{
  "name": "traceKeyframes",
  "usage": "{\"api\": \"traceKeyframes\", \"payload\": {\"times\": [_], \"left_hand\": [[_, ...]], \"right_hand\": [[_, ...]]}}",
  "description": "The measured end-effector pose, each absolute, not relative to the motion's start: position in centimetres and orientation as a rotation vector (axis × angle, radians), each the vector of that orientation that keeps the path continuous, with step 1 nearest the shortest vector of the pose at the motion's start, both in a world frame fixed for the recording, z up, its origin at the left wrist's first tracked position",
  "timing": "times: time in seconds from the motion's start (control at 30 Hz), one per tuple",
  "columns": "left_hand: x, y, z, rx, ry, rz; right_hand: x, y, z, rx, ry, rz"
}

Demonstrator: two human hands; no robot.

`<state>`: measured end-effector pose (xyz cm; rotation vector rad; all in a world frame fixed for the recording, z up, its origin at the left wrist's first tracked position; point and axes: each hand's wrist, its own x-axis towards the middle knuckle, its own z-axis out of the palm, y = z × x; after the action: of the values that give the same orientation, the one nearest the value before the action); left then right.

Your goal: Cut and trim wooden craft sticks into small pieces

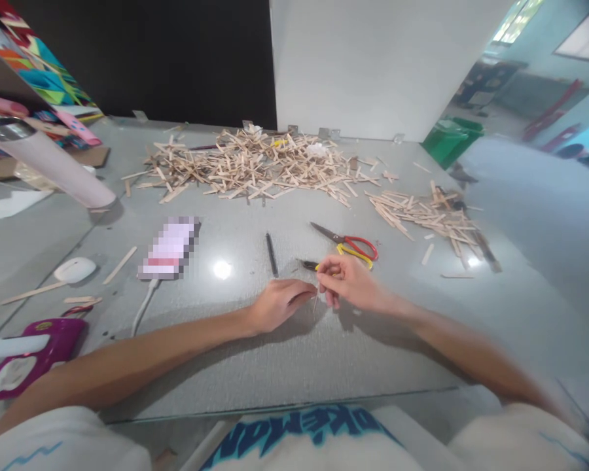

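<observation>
Head view, the only one on hand. My left hand (277, 306) lies low over the table (275, 373), its fingers drawn together, tips closed on a thin piece (315, 303). My right hand (346, 281) meets it from the other side, thumb and forefinger pinching the same piece. The piece sits between the two sets of fingertips, just above the tabletop; it is too small and blurred for me to tell its material, or which hand bears most of the hold.

Risks, in my judgement:

1. Slip. So little of the piece shows that the pinch must be narrow; a small twist between the hands could pull it out of one grip.
2. Snap or bend. If the piece is brittle, opposed pressure from both sides could break it.
3. Tool contact. The yellow-handled cutter (307, 264) lies partly hidden behind my right hand, with the red-handled scissors (346, 239) just beyond. Shifting that hand forward without looking could knock either one or bring the fingers onto a blade.
4. Loss. The large heap of sticks (240, 167) and the smaller pile (419, 214) lie farther off; a piece flicked that way would be hard to pick out.
5. Snag. The white cable (146, 304) runs from the phone (169, 248) towards my left forearm; a backward sweep could drag both.
</observation>
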<state>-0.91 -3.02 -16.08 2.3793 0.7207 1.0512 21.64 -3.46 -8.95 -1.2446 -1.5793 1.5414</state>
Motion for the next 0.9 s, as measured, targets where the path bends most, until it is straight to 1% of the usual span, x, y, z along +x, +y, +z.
{"api": "traceKeyframes", "payload": {"times": [0.47, 0.9], "left_hand": [[-0.6, -3.4, -15.9, 2.343, 0.789, 1.049], [-0.5, -3.2, -14.0, 2.004, 0.989, 0.886]], "right_hand": [[21.0, -3.7, -9.9, -1.2, -1.438, 1.625], [20.7, -4.4, -10.1, -1.134, -1.466, 1.625]]}}
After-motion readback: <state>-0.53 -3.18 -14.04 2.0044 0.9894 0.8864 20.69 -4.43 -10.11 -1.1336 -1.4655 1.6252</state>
